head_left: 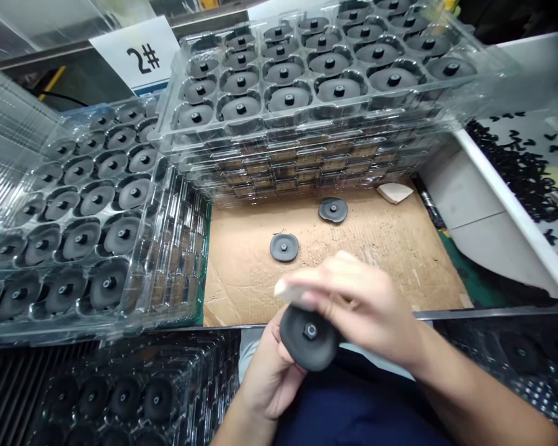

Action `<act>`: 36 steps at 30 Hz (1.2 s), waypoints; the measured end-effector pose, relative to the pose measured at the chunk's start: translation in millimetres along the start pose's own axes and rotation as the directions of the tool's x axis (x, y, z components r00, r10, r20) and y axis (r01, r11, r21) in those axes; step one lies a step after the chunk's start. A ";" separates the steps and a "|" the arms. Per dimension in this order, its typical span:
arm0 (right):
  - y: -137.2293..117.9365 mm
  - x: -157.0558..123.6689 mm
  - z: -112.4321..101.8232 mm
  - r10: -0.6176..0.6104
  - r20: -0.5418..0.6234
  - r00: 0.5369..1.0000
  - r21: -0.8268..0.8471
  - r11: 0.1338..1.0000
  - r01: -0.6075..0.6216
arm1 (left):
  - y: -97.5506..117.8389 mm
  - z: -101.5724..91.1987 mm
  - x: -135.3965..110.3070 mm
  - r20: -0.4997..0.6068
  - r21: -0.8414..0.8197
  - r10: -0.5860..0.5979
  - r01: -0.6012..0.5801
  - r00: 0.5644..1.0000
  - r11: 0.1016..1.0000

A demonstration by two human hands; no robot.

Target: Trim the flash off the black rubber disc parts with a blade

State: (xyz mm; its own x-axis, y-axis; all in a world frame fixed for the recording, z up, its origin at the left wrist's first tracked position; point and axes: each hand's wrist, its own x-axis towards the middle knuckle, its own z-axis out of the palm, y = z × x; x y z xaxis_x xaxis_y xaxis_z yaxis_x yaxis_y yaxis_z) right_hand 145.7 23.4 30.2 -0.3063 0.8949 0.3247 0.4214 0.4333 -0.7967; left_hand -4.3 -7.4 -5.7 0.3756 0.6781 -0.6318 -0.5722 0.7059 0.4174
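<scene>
My left hand (274,378) is closed around the edge of a black rounded disc (309,337) with a small hub at its centre, held tilted above my lap. Over the disc's far edge, my right hand (353,294) pinches a thin white pad (295,294), slightly smeared by motion. The pad appears to touch the rim. Beyond my hands, a second black disc (284,248) and a third disc with an uneven edge (333,210) lie on the cardboard sheet (242,279).
Stacked clear plastic trays of black discs stand at the back (279,121) and left (134,260). Another tray (121,371) sits low at front left. A white wedge (395,192) lies near the cardboard's far right. Small black parts (516,167) fill a white-walled bin at right.
</scene>
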 end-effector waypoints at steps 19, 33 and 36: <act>-26.5 -8.7 15.9 -0.040 -0.145 0.989 -0.047 0.998 0.034 | 8.0 2.5 2.6 -0.055 0.021 0.154 -0.153 0.987 0.988; -22.0 -16.6 5.3 0.137 -0.204 0.969 0.016 0.991 -0.136 | 10.4 7.9 3.3 -0.094 0.074 0.262 -0.256 0.960 0.964; -23.0 -11.9 14.6 0.008 -0.101 0.995 0.063 0.998 -0.002 | 12.2 6.6 0.3 -0.112 0.077 0.244 -0.236 0.963 0.969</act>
State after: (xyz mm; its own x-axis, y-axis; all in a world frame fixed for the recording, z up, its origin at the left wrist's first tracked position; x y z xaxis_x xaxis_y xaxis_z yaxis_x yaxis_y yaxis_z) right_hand 127.2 1.3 37.2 -0.2149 0.9047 0.3678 0.3676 0.4238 -0.8278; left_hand -6.3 2.8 3.5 0.1404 0.8024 -0.5801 -0.5871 0.5392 0.6038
